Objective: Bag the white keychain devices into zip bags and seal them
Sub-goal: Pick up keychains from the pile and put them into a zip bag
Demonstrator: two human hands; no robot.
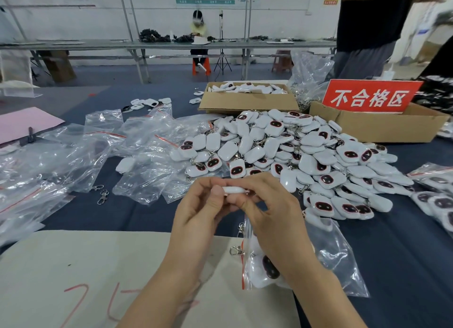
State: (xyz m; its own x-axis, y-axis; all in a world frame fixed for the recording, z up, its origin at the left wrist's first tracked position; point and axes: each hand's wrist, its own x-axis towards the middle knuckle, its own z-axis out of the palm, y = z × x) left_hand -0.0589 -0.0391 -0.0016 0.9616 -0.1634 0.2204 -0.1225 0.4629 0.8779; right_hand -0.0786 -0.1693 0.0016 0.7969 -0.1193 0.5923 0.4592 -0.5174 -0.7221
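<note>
The person works at the near edge of the tabletop (404,266) and holds one white keychain device (234,189) edge-on above the cloth, between both hands. The grip of the left hand (196,214) pinches its left end with thumb and forefinger, and the grip of the right hand (272,212) pinches the other end, so neither one is released. A zip bag (338,261) lies under the right wrist, close to the near edge, with its red-striped mouth turned to the left. At least one device is already inside, and a metal clasp (236,251) shows just outside the mouth. To do this step well, I think one hand should take the device alone, so the other can open the mouth wide and the device can slide in flat, clasp included. A clasp left across the strip would probably stop the seal. The pile of devices (306,156) lies toward the right edge, the empty bags (137,151) toward the left.
</note>
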